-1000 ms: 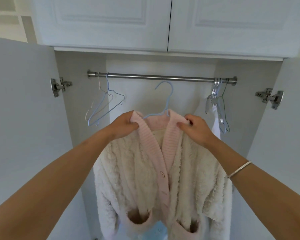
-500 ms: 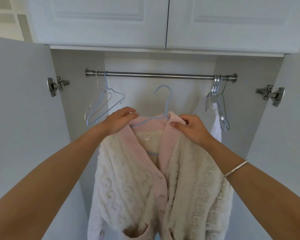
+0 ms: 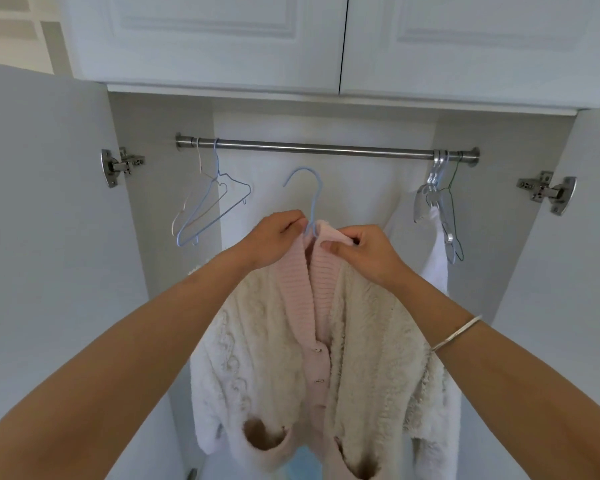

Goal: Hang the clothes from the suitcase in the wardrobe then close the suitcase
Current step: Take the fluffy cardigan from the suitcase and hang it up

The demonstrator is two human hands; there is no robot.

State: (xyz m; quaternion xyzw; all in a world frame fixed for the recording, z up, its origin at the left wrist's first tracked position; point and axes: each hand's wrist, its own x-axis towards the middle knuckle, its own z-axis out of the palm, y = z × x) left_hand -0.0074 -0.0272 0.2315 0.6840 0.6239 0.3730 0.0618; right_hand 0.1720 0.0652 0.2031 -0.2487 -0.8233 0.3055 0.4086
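Observation:
A fluffy cream cardigan with pink knitted trim hangs on a light blue wire hanger in front of the open wardrobe. The hanger's hook sits below the steel rail, not on it. My left hand pinches the left side of the pink collar at the hanger's neck. My right hand pinches the right side of the collar. The two collar edges meet between my hands. The suitcase is out of view.
Two bare wire hangers hang at the rail's left end. Several clear hangers with a white garment hang at the right end. Both wardrobe doors stand open; upper cabinet doors are closed.
My hands have moved inward and brought the two collar edges together at the hanger's neck. The cardigan's front, open before, is now drawn shut at the top.

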